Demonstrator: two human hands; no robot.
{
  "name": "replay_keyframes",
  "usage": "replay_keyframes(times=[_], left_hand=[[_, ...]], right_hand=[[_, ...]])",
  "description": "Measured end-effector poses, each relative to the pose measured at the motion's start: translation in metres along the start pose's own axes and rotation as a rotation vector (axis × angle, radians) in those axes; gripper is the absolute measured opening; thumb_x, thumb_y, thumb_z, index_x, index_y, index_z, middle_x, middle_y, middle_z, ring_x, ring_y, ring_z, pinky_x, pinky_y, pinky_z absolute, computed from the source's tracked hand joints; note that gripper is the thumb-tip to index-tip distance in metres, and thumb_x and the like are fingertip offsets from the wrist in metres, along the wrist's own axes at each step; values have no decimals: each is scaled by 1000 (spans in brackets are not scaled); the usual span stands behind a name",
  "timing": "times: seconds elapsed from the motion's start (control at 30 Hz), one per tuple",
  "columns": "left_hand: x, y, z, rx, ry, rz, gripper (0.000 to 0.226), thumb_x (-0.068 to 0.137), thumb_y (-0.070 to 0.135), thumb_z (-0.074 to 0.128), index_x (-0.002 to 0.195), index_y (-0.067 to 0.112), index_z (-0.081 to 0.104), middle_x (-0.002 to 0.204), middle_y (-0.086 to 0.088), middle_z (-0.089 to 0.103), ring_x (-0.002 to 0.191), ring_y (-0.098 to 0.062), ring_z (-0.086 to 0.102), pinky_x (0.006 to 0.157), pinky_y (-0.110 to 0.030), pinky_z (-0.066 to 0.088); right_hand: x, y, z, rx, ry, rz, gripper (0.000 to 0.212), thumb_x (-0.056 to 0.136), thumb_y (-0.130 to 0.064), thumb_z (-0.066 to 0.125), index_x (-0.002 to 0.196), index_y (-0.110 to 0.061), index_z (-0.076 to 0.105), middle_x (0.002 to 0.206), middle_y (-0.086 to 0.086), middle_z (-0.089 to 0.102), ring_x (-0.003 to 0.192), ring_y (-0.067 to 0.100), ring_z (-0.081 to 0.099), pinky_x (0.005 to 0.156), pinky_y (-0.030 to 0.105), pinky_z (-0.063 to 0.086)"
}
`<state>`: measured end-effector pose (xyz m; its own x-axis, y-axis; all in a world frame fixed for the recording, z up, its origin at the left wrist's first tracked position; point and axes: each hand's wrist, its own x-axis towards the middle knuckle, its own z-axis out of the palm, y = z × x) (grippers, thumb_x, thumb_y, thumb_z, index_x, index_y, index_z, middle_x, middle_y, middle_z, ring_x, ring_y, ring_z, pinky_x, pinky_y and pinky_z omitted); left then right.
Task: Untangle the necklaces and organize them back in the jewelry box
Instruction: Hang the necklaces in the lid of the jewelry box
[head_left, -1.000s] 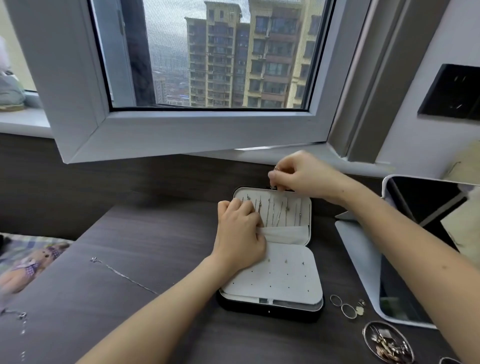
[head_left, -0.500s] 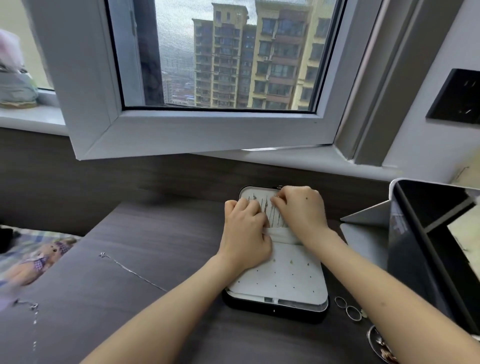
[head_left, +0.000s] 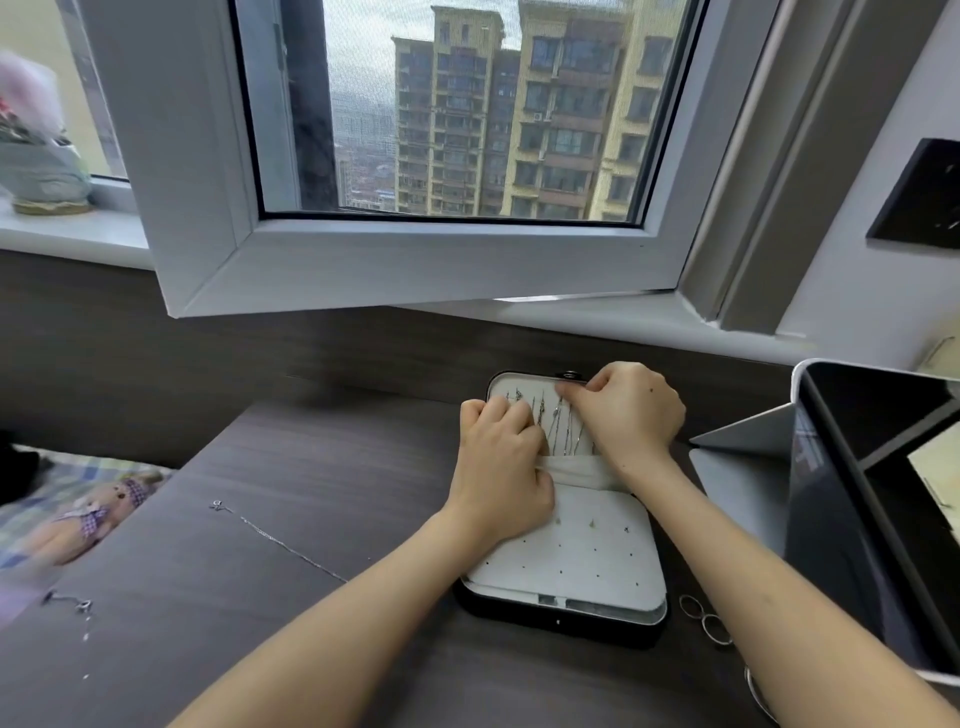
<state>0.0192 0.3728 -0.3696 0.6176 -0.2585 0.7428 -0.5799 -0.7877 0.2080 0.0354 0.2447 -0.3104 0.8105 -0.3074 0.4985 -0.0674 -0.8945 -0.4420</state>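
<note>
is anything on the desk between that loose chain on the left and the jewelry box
No object: bare desk lies between the loose chain and the jewelry box. Only the person's own left forearm crosses that stretch, its left hand on the box.

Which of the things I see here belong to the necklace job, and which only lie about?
Job: open black jewelry box with white lining; thin silver necklaces in its lid; loose silver chain outside the box; left hand; right hand.
Lying about: metal rings; grey-cased tablet; soft doll.
</note>
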Motion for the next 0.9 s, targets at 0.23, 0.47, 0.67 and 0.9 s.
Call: replay_keyframes(times=[0.23,0.47,0.67,0.9], left_hand=[[0,-1,1,16,-19,4,20,57,23,39,56,14,57,65,3,48,69,-22,44,69,-33,26],[0,0,-1,1,-15,8,21,57,22,39,57,15,58,65,2,47,68,-22,44,69,-33,26],[0,-1,0,9,-26,8,19,57,22,40,58,15,57,67,3,47,69,-22,43,69,-33,27],[-1,-1,1,32,-66,6,21,57,23,39,58,14,58,67,2,48,70,-23,44,71,-34,28]], right_hand=[[-1,8,-6,-46,-130,51,47,73,-56,70,52,-18,52,56,-2,55,63,22,54,56,25,33],[-8,8,-1,-232,-194,11,53,73,-62,67,50,-19,46,52,-5,48,50,14,46,47,22,25],[-11,10,-2,-225,-198,-6,58,74,-63,66,46,-18,42,50,-6,44,49,13,43,46,23,23],[-7,9,-5,-219,-130,-30,60,76,-70,57,50,-17,46,53,-4,46,62,23,54,50,23,27]])
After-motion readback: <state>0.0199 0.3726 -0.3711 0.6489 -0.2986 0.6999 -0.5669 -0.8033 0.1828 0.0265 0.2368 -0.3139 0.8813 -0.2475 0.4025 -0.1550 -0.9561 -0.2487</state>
